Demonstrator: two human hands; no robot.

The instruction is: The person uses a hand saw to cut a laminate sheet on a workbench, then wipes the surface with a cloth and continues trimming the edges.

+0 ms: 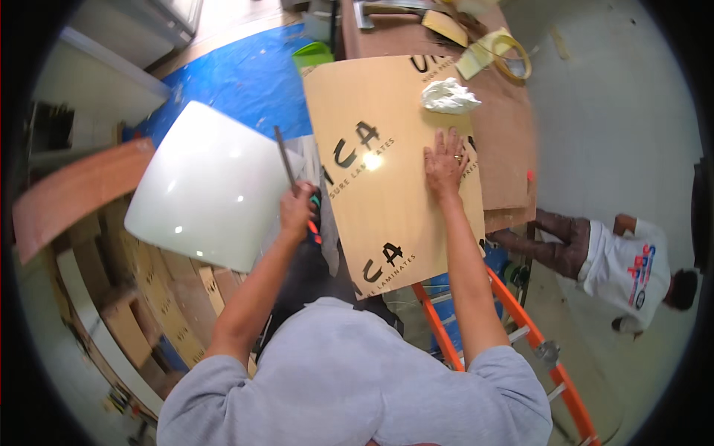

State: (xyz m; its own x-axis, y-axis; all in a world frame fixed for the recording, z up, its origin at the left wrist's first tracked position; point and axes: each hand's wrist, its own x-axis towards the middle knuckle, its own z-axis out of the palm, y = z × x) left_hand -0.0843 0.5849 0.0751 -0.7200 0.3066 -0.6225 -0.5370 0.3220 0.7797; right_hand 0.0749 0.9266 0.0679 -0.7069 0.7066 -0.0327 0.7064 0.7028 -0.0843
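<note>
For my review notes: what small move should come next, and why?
Probably bring the file-like tool against the laminate sheet at its left edge: the left hand holds it near that edge, and the right hand lies flat on the sheet.

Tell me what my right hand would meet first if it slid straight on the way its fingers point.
Along the flat tan rectangular sheet, the right hand would probably meet the crumpled white wad, cloth or paper, just ahead of it; depth is hard to judge.
</note>
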